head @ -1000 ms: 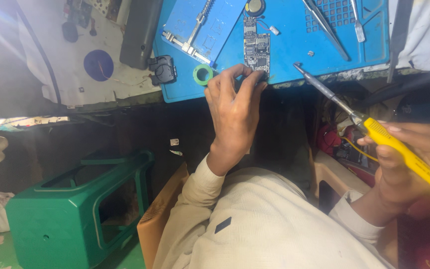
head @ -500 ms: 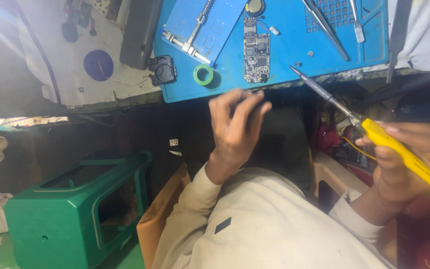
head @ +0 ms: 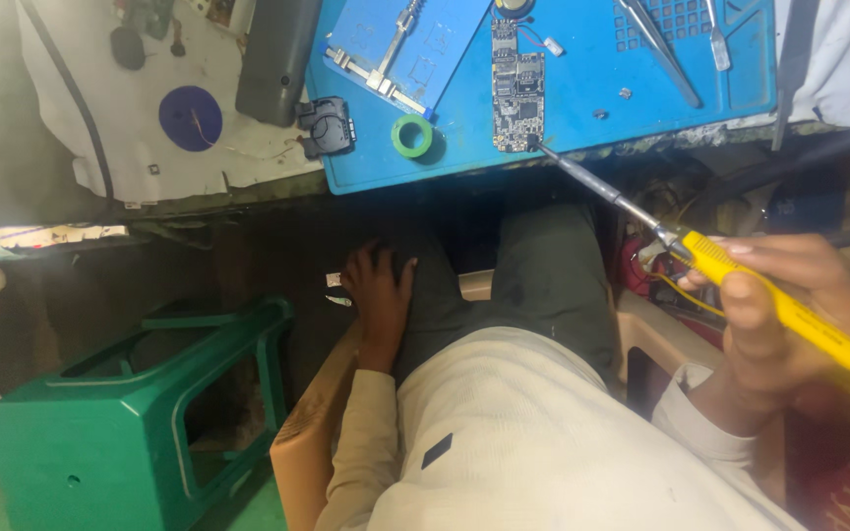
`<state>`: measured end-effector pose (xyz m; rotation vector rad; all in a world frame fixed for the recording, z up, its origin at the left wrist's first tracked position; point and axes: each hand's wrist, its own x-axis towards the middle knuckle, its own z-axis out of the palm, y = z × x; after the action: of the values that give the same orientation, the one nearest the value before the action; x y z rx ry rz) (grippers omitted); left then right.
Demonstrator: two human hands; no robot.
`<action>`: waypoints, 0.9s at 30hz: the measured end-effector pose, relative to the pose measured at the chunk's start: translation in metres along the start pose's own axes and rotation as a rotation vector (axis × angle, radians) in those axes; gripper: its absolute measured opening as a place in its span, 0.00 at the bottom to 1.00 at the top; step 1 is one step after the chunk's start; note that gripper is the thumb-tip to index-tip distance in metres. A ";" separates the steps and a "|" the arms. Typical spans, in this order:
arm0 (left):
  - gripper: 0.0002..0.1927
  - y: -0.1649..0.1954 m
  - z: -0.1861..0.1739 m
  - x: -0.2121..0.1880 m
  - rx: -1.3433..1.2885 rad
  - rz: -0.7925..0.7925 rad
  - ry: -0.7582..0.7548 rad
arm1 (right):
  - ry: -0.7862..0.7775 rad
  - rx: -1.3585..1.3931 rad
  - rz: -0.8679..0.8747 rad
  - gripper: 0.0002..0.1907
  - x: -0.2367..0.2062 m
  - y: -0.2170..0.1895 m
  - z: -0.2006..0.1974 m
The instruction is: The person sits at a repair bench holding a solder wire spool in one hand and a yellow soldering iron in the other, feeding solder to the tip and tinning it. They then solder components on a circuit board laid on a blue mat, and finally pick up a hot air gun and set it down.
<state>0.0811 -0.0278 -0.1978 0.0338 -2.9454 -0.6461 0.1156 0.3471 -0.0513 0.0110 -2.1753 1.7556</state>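
My right hand (head: 789,315) grips a yellow-handled soldering iron (head: 740,280); its metal tip touches the lower right corner of a small phone circuit board (head: 517,87) that lies on a blue work mat (head: 582,108). My left hand (head: 381,290) rests low on my left knee, below the bench edge, fingers spread and holding nothing. A green tape roll (head: 412,135) sits on the mat left of the board.
Metal tweezers (head: 656,44) and a blue board holder (head: 395,49) lie on the mat. A black part (head: 327,126) and a grey box (head: 277,59) sit on the white cloth to the left. A green plastic stool (head: 120,413) stands at lower left.
My left hand left the circuit board and dropped down to my knee. The soldering iron tip moved left onto the board's corner.
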 end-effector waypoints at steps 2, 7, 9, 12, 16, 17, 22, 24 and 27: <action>0.18 -0.004 0.002 -0.002 -0.016 -0.027 0.031 | 0.064 0.063 -0.004 0.13 -0.001 -0.003 0.008; 0.16 -0.003 0.002 -0.002 -0.039 -0.054 0.029 | 0.135 0.166 0.026 0.15 0.016 -0.027 0.029; 0.16 -0.002 0.000 -0.001 -0.052 -0.058 0.027 | 0.136 0.174 0.020 0.16 0.019 -0.031 0.032; 0.16 -0.002 0.000 0.000 -0.069 -0.059 0.029 | 0.111 0.158 -0.001 0.16 0.018 -0.028 0.030; 0.16 -0.003 0.000 -0.002 -0.104 -0.074 0.017 | 0.123 0.147 -0.018 0.17 0.016 -0.024 0.029; 0.16 -0.003 0.000 -0.002 -0.101 -0.071 0.023 | 0.131 0.146 -0.014 0.17 0.015 -0.025 0.030; 0.16 -0.005 0.001 -0.002 -0.113 -0.084 0.016 | 0.148 0.158 0.020 0.17 0.017 -0.034 0.035; 0.16 -0.005 0.002 -0.001 -0.108 -0.079 0.019 | 0.127 0.162 0.001 0.17 0.019 -0.034 0.035; 0.16 -0.005 0.002 -0.001 -0.119 -0.072 0.032 | 0.098 0.159 -0.018 0.17 0.020 -0.030 0.033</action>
<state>0.0822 -0.0311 -0.2018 0.1378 -2.8805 -0.8224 0.0951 0.3126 -0.0229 -0.0164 -1.9569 1.8738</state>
